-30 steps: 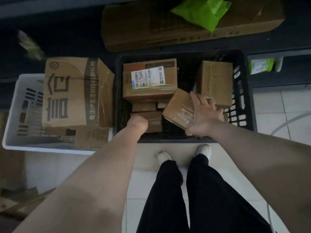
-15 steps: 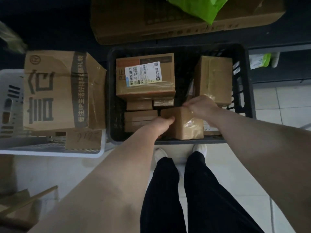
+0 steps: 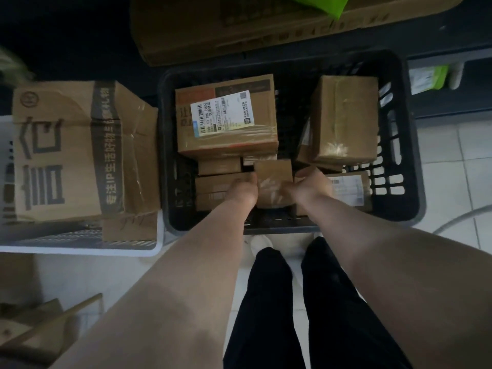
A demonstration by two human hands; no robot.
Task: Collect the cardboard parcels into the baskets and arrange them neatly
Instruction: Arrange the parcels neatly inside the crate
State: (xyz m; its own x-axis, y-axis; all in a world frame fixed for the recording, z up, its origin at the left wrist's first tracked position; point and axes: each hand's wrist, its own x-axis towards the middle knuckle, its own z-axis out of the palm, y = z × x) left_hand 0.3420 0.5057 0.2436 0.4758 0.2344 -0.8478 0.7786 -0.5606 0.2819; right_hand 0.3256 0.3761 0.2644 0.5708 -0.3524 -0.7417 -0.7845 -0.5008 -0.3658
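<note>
**Asker:** In the view from your head, what do your hands hold?

**Me:** My left hand (image 3: 243, 189) and my right hand (image 3: 310, 185) hold one small brown cardboard parcel (image 3: 273, 179) between them; the left fingers curl against its left side, the right fingers curl against its right side; clear tape shines on its top.

**Asker:** And where is this parcel?

**Me:** It is inside the black plastic basket (image 3: 415, 155), in the near middle part, low among the other parcels; if it rests on the bottom I cannot tell, because my hands hide its lower edge.

**Asker:** What lies around it in the basket?

**Me:** Just behind it stands a brown cardboard box with a white shipping label (image 3: 226, 115); at the far right stands a tall plain brown box sealed with clear tape (image 3: 346, 118); just right of my right hand lies a flat brown parcel with a pale label (image 3: 348, 190); beside my left hand lies a low brown parcel (image 3: 213, 182), and my hand covers its right end.

**Asker:** And outside this basket?

**Me:** At the left is a white plastic basket (image 3: 80, 247), just beside the black one; in it sits a large brown cardboard box with dark printed characters (image 3: 66, 155), and it rises above the rim. Behind the black basket lies a wide flat brown carton (image 3: 239, 27); a bright green plastic bag (image 3: 319, 4) lies on it. Below my arms I see my black trousers (image 3: 266, 302) and the white floor tiles (image 3: 452, 155).
</note>
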